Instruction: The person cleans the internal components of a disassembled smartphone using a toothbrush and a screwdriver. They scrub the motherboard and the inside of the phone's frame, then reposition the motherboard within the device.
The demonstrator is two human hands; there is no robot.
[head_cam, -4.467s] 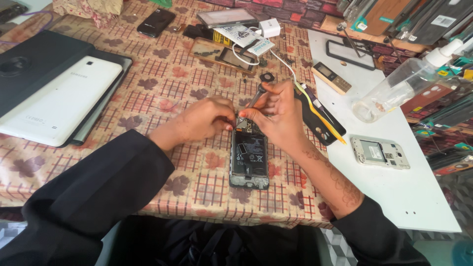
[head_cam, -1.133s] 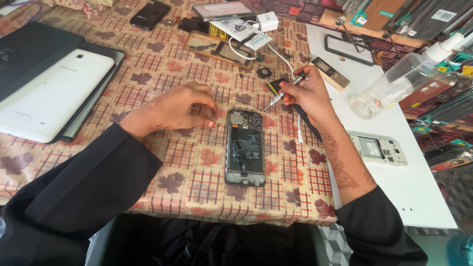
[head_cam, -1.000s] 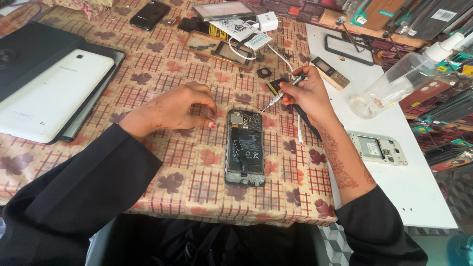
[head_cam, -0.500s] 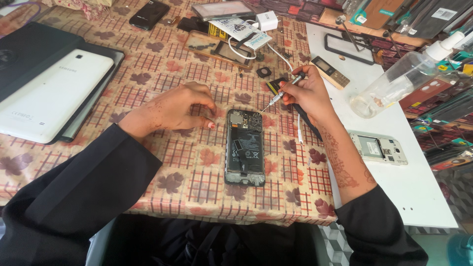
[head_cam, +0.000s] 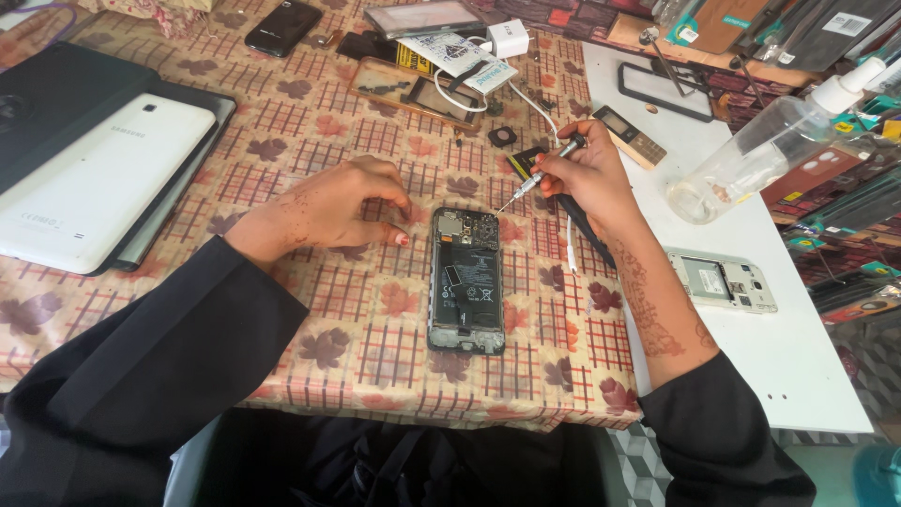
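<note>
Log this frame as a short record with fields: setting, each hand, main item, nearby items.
setting: table with leaf-patterned cloth
left hand: resting on the cloth, fingertips beside the opened phone
right hand: holds a small screwdriver, tip pointing toward the phone's top right corner
main item: phone lying back cover off, internals exposed
nearby: white tablet at left, clear spray bottle and a silver phone frame at right

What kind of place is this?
Most likely a phone repair bench. An opened phone lies back-off on the patterned tablecloth, the right hand holds a small screwdriver, and another stripped handset lies nearby.
</note>
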